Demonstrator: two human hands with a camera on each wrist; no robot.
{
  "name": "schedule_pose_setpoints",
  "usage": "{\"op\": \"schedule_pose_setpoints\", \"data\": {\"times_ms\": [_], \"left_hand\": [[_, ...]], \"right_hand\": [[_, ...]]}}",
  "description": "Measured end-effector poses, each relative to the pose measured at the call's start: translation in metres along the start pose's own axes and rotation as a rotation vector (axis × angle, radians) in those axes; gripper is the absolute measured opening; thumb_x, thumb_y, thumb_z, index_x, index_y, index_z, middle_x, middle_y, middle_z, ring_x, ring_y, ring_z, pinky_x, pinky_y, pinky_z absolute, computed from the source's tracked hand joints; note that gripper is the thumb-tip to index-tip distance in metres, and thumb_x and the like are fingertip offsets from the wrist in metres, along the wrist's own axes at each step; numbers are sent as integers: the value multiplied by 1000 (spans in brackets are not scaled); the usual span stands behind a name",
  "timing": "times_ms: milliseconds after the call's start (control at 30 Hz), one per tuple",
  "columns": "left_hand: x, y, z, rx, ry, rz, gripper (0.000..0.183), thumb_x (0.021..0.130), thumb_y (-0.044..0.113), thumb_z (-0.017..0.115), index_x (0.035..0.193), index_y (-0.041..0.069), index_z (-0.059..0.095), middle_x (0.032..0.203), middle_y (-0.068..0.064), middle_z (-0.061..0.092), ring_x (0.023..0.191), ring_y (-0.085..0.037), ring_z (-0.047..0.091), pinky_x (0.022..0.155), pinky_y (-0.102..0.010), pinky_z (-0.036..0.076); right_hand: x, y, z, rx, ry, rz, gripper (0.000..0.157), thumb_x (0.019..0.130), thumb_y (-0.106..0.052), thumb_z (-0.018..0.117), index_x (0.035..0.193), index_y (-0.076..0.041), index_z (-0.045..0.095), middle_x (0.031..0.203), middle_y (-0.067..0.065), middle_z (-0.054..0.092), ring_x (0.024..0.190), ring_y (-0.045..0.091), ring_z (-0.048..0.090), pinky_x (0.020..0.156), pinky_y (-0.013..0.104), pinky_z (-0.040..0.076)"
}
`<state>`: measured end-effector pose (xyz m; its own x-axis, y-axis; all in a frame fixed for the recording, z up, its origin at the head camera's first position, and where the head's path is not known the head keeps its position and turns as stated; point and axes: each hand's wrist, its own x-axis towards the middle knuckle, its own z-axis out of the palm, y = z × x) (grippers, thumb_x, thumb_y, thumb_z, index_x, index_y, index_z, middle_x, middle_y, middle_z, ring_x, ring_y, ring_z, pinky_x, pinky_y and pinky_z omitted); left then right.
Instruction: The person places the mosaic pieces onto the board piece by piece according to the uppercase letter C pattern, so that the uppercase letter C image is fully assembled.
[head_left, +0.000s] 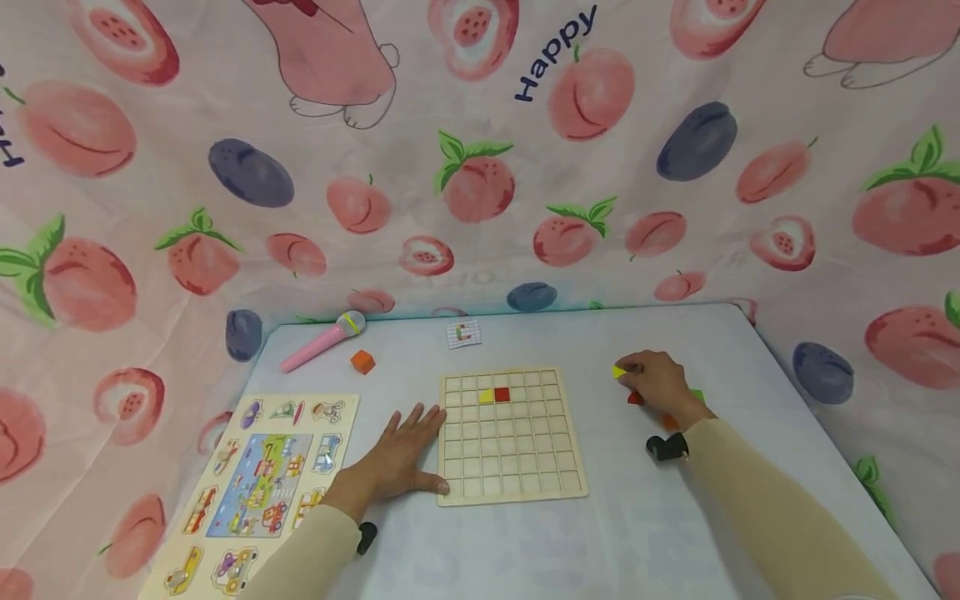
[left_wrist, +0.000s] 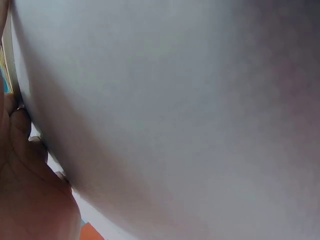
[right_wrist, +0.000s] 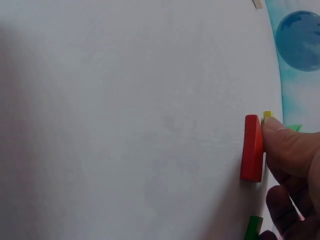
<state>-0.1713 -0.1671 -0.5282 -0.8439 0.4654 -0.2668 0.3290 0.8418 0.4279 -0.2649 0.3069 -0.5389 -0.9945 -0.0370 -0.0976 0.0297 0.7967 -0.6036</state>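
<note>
A wooden grid board lies flat on the table, with a yellow block and a red block side by side in its upper cells. My left hand rests with spread fingers along the board's left edge, its thumb at the lower left corner. To the right of the board, my right hand pinches a small yellow block at its fingertips. The right wrist view shows that yellow block largely hidden by the thumb. Close by are a red block and a green block.
An orange piece lies under the right wrist. A small picture card lies behind the board. At the left are an orange cube, a pink toy microphone and a vehicle picture puzzle. Fruit-printed cloth hangs behind the table.
</note>
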Motion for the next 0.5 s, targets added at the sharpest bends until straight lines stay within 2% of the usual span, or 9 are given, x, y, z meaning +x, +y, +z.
{"op": "schedule_pose_setpoints", "data": {"times_ms": [100, 167, 267, 333, 433, 500], "left_hand": [[0, -1, 1, 1, -1, 2, 122, 76, 64, 85, 170, 16, 24, 177, -1, 20, 166, -27, 5, 135, -53, 0], [1, -1, 1, 3, -5, 4, 122, 76, 65, 84, 170, 16, 23, 177, -1, 19, 166, -27, 4, 135, -53, 0], [1, -1, 1, 3, -5, 5, 122, 77, 65, 84, 170, 16, 22, 178, -1, 18, 166, -27, 4, 135, -52, -1], [0, -1, 1, 0, -3, 6, 122, 77, 64, 84, 170, 16, 23, 177, -1, 19, 166, -27, 4, 135, -53, 0], [-1, -1, 0, -5, 3, 4, 121, 76, 63, 85, 169, 15, 24, 177, -2, 20, 166, -28, 5, 135, -54, 0], [-1, -1, -1, -5, 4, 0, 121, 76, 63, 85, 169, 15, 25, 177, -2, 20, 166, -28, 5, 135, -53, 0]], "right_hand": [[1, -1, 0, -4, 5, -1, 34, 98, -21, 72, 129, -7, 74, 113, 17, 74, 93, 28, 64, 97, 58, 45], [1, -3, 0, 13, 1, 16, 35, 99, -22, 72, 131, -9, 73, 111, 16, 73, 85, 24, 63, 88, 49, 49], [0, -8, 0, 85, -9, 53, 36, 100, -22, 69, 134, -10, 70, 119, 16, 70, 77, 22, 62, 74, 33, 51], [-2, -13, 0, 155, -19, 81, 37, 102, -22, 67, 137, -12, 68, 127, 16, 67, 81, 21, 61, 71, 28, 52], [-6, -22, 4, 253, -13, 100, 36, 104, -21, 65, 139, -14, 66, 135, 15, 64, 90, 25, 61, 66, 27, 55], [-8, -29, 8, 281, 23, 65, 35, 104, -19, 66, 139, -13, 67, 136, 16, 65, 99, 26, 61, 73, 28, 57]]}}
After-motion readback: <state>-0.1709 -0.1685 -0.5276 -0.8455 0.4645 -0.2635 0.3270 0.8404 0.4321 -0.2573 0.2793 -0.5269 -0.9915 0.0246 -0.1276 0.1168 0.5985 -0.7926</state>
